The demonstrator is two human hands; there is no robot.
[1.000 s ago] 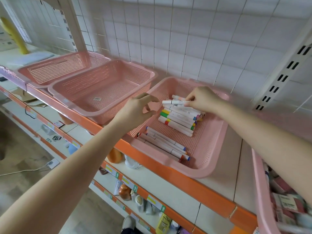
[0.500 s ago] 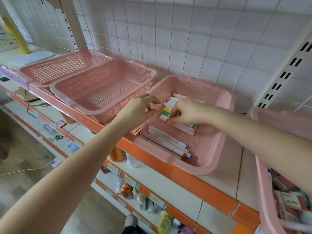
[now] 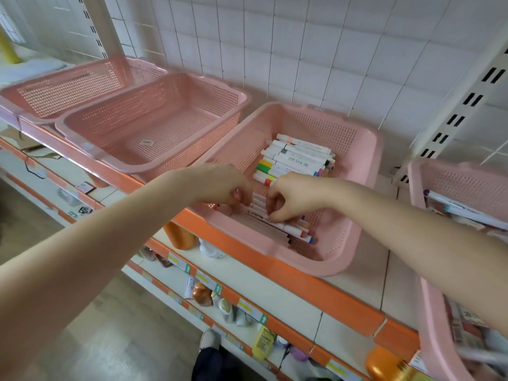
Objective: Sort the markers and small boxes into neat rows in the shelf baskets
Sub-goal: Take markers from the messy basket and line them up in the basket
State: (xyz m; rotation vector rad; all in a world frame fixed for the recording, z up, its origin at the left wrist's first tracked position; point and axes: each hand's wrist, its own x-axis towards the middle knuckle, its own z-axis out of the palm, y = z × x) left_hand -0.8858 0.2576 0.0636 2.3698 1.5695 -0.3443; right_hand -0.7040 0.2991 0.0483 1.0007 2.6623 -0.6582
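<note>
Both my hands are down inside the marker basket (image 3: 367,171), at its front. The front row of markers (image 3: 295,229) lies there flat on the basket floor. The long axis of the markers runs side to side, roughly parallel to the basket's front rim, and their coloured caps point toward its right wall. A second, back row (image 3: 299,158) lies the same way nearer the basket's rear wall.

My left hand (image 3: 220,185) is at the left ends of the front row, close against the basket's left wall, with its fingers curled in toward the marker tips. I cannot tell whether they grip anything or only butt against the ends. My right hand (image 3: 294,195) sits over the middle of the same row with its fingers curled down onto the marker bodies. It looks like a pinch, but my knuckles hide the contact, so I cannot be sure.

What matters next is that the row lies between my hands along its own length. The left hand is at one end and the right is on top, short of the capped end. To square the row, I judge the push should go along that axis, with the left hand acting as the stop. A sideways nudge could roll markers toward the back row.
</note>
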